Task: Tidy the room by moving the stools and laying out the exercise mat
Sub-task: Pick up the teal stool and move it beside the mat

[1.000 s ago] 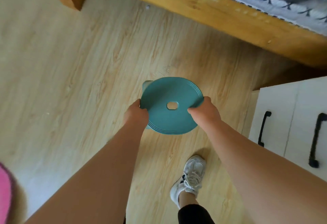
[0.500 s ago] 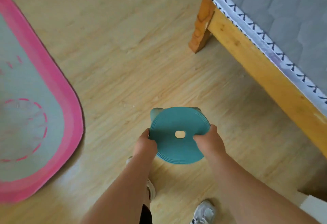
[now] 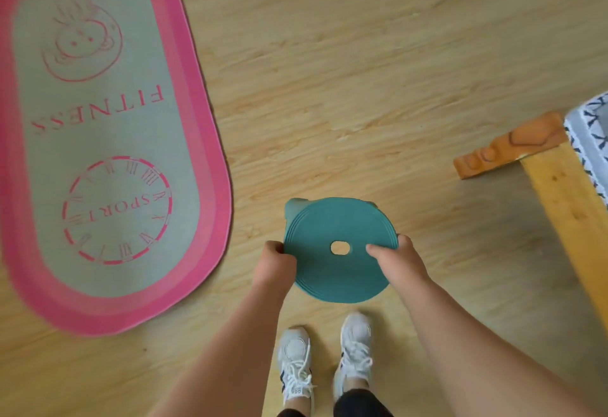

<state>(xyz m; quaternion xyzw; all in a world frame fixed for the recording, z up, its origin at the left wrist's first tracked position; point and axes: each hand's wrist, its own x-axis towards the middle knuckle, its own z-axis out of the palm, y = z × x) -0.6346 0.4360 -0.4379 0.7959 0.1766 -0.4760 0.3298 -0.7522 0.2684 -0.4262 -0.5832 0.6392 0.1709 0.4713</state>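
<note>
I hold a round teal stool [image 3: 339, 271] above the wooden floor, seen from above, with a small oval hole in the middle of its seat. My left hand [image 3: 274, 263] grips the seat's left rim and my right hand [image 3: 396, 260] grips its right rim. One stool leg shows at the seat's upper left; the others are hidden under it. A pink-edged grey exercise mat [image 3: 108, 140] printed with FITNESS and SPORT lies flat on the floor to the left, apart from the stool.
A wooden bed frame [image 3: 566, 199] with a carved corner post [image 3: 503, 153] and a grey mattress stands at the right edge. My feet in white sneakers [image 3: 325, 360] stand just below the stool. Bare wooden floor lies between mat and bed.
My view has swung left while I carry the stool: the bed has slid to the right edge, the white drawers have left the view, and the whole mat has come into sight.
</note>
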